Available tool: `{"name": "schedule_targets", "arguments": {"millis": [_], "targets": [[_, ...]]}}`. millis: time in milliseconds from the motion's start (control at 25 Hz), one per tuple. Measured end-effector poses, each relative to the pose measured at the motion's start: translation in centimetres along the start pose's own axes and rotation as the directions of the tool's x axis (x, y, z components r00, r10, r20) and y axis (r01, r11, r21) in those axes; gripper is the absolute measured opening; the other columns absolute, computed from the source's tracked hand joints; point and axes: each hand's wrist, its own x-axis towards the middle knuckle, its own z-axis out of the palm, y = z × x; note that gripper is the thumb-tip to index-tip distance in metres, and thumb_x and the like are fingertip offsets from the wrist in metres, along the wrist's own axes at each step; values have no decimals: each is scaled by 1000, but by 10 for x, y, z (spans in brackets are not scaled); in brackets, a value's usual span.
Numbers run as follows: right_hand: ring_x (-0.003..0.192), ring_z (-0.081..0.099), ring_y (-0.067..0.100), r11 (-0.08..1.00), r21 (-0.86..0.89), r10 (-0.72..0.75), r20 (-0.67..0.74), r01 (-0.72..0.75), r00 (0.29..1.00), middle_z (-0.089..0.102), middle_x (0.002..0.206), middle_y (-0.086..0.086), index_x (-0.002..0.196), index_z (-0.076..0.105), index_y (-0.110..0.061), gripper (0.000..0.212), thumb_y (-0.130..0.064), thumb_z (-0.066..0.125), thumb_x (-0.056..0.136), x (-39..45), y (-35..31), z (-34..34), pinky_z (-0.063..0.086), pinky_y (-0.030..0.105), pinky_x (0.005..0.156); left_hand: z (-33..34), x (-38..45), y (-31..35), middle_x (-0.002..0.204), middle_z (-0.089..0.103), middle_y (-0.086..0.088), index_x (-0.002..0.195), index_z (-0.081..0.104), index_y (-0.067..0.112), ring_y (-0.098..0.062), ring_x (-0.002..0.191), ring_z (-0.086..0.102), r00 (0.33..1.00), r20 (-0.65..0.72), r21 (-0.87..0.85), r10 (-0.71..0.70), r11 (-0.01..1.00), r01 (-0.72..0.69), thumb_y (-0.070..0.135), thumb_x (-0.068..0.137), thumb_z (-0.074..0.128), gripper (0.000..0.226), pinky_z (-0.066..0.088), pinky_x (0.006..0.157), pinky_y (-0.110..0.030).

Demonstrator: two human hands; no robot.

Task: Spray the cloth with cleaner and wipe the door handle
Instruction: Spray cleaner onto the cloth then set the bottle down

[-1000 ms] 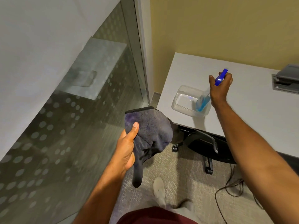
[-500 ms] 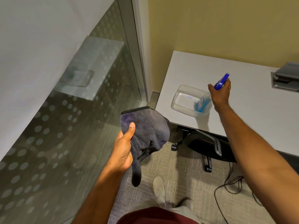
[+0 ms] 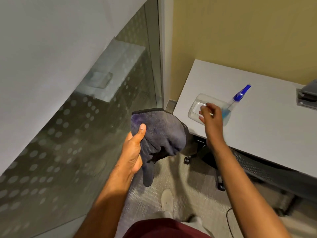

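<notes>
My left hand (image 3: pixel 133 150) grips a dark grey-purple cloth (image 3: pixel 161 134) at mid-frame, thumb pressed on its front, one corner hanging down. The spray bottle (image 3: pixel 235 102), clear with blue liquid and a blue nozzle, stands leaning in a clear plastic tray (image 3: pixel 199 102) on the white desk (image 3: pixel 265 126). My right hand (image 3: pixel 211 115) hovers over the tray, just left of the bottle, fingers loosely apart and holding nothing. No door handle shows in this view.
A frosted glass wall with a dot pattern (image 3: pixel 72 134) fills the left side. A black office chair (image 3: pixel 248 165) is tucked under the desk, and a grey device (image 3: pixel 307 97) sits at the desk's right edge. My shoe (image 3: pixel 167 198) rests on grey carpet.
My right hand set the spray bottle down in the tray, let go and pulled back to the left. My left hand kept its hold on the cloth.
</notes>
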Motion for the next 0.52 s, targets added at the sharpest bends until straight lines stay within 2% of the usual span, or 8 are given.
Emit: {"name": "schedule_targets", "arguments": {"millis": [40, 120, 160, 240, 320, 360, 440, 520], "targets": [[120, 65, 12, 995, -46, 95, 177, -88, 980, 66, 131, -6, 127, 62, -34, 68, -80, 56, 77, -23, -4, 11, 53, 32, 103, -1, -6, 3, 117, 79, -11, 123, 66, 10, -23, 112, 75, 1000, 6, -11, 20, 1000, -20, 25, 95, 65, 32, 60, 95, -40], [116, 65, 5, 966, -129, 258, 470, -223, 844, 71, 121, -19, 115, 73, -48, 76, -101, 42, 70, -65, -11, 22, 48, 30, 102, -7, -22, 7, 112, 80, -8, 121, 66, 10, -21, 107, 77, 998, 20, -38, 62, 997, -62, 27, 91, 67, 35, 64, 85, -34], [119, 65, 4, 954, -130, 295, 559, -270, 774, 71, 123, -20, 117, 73, -52, 78, -104, 40, 69, -81, -11, 22, 47, 31, 104, -10, -30, 8, 111, 80, -8, 121, 66, 10, -21, 105, 77, 997, 23, -45, 79, 996, -78, 27, 90, 67, 35, 64, 81, -32], [129, 65, 14, 941, -58, 285, 668, -333, 687, 71, 135, -7, 124, 72, -50, 75, -98, 51, 71, -112, -16, 20, 48, 38, 111, -19, -49, 7, 110, 80, -10, 120, 66, 9, -22, 104, 78, 994, 1, -66, 106, 992, -106, 28, 90, 68, 36, 64, 79, -32], [128, 67, 19, 958, 28, 186, 695, -284, 695, 73, 133, -2, 119, 76, -46, 61, -82, 75, 70, -141, -25, 17, 53, 39, 108, -31, -75, 4, 112, 79, -13, 120, 67, 7, -25, 105, 77, 988, -31, -92, 154, 983, -156, 27, 90, 68, 36, 64, 80, -34], [124, 69, 18, 978, 54, 108, 690, -200, 715, 75, 129, -3, 118, 76, -46, 57, -72, 84, 68, -154, -31, 16, 57, 35, 102, -37, -88, 1, 113, 79, -14, 120, 67, 7, -25, 106, 77, 982, -44, -106, 181, 977, -185, 27, 91, 68, 35, 64, 80, -35], [114, 73, 8, 998, 65, -28, 656, -19, 755, 78, 119, -14, 114, 74, -54, 54, -68, 89, 63, -181, -44, 12, 60, 21, 87, -50, -117, -4, 112, 79, -14, 117, 69, 7, -24, 105, 77, 969, -83, -127, 234, 962, -243, 26, 91, 69, 32, 64, 79, -33], [107, 72, -3, 991, 82, -132, 632, 104, 764, 76, 113, -26, 109, 71, -63, 43, -68, 86, 69, -208, -53, 5, 56, 10, 80, -62, -148, -11, 112, 79, -14, 116, 69, 7, -24, 106, 76, 950, -110, -141, 291, 942, -305, 24, 92, 68, 30, 63, 81, -31]]}}
